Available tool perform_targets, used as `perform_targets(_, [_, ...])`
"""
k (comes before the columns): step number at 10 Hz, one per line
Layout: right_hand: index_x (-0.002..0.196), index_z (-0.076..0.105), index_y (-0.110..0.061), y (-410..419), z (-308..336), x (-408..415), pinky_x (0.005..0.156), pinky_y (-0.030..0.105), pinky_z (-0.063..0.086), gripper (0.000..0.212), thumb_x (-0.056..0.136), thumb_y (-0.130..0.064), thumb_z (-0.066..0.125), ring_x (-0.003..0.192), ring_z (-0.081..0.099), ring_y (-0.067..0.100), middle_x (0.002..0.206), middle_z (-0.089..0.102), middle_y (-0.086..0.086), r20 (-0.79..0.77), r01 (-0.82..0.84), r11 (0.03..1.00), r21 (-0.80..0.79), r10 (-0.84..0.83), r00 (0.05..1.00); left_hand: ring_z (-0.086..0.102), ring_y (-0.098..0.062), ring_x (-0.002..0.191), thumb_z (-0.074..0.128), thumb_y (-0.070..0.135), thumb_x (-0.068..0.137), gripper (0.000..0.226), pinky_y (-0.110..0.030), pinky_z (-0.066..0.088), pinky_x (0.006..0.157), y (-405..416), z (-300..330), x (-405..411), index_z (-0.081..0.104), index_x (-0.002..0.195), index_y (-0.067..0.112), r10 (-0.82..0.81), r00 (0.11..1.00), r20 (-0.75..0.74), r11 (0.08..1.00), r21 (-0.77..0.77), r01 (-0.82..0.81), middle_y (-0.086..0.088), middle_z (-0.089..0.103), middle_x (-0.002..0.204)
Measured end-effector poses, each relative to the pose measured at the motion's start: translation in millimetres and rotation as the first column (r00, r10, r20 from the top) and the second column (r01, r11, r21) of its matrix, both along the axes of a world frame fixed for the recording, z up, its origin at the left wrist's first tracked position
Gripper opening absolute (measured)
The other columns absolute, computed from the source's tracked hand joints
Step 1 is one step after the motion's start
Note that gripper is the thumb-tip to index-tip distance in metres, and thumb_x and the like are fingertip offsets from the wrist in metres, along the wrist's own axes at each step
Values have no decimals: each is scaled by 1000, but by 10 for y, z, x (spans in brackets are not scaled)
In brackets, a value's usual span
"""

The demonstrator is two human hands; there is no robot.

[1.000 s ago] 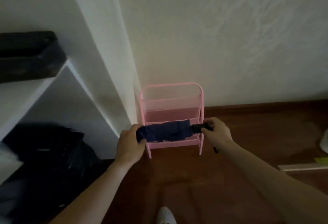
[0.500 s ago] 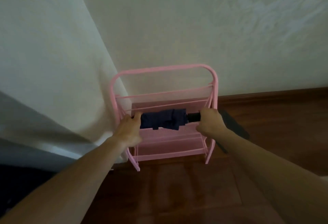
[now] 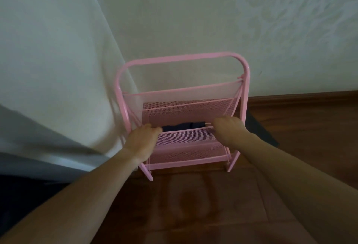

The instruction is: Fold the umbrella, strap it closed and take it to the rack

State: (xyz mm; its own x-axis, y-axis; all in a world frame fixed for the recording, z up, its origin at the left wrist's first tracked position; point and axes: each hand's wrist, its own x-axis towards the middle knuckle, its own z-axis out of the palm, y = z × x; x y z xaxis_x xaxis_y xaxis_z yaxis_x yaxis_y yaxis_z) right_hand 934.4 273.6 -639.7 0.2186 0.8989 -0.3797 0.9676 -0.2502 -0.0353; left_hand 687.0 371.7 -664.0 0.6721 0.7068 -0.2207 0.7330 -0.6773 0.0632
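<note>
Now the big pale wall (image 3: 193, 11) stands far beyond both hands, and a white panel (image 3: 48, 60) leans off to the outer side of the left hand (image 3: 142, 140). Brown wood floor (image 3: 193, 205) spreads under both arms and out past the right hand (image 3: 228, 129).

Right between the hands stands the pink rack (image 3: 182, 58). It is made of thin pink bars and pink mesh, and its tall back hoop rises above the hands, close to the wall. Its mesh tray sits just beyond the fingers, with a low mesh front wall (image 3: 186, 137) running from one hand to the other.

Inside that tray lies the folded dark blue umbrella (image 3: 182, 125). It lies flat on its side, just behind the front wall, so only its top strip shows. One end is next to the left hand and its black handle end points at the right hand.

The left hand has curled fingers at the umbrella's end, but I cannot tell if it holds it. The right hand is loosely curled just beside the handle end, and I cannot tell if it touches it.
</note>
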Motion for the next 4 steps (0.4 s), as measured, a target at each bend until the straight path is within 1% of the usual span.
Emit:
perform_targets(1, [110,68,-13,-6,-3,5,82,39,55,18,96,-12,57,90,67,26,104,70,8,20,-17,1000,-2,17,1000,69,-29,96,47,3,101,35,-43,58,83,7,-36,0,61,129,20,-16,1000,-3,1000,12,16,-8,67,106])
perform_targets(2, [113,67,-11,4,58,-44,84,39,55,20,96,-12,57,92,66,26,107,69,10,38,-2,1000,-16,3,999,68,-27,99,48,3,102,36,-39,58,83,23,24,25,57,132,20,-23,999,-24,1000,10,23,-8,66,111])
perform_targets(3, [115,63,-10,-48,164,-94,91,41,53,22,94,-11,59,94,62,27,113,67,12,43,19,998,-56,-17,999,68,-24,98,54,6,101,36,-36,56,82,-9,198,86,55,135,19,-5,997,-73,1000,-12,4,-6,65,110])
perform_targets(4, [128,52,-12,-175,262,-171,105,48,45,45,86,-11,66,118,56,33,127,59,14,57,19,1000,-1,-19,998,68,-25,96,60,16,98,38,-38,56,80,-44,520,103,51,135,19,0,998,-64,998,60,4,-5,65,107])
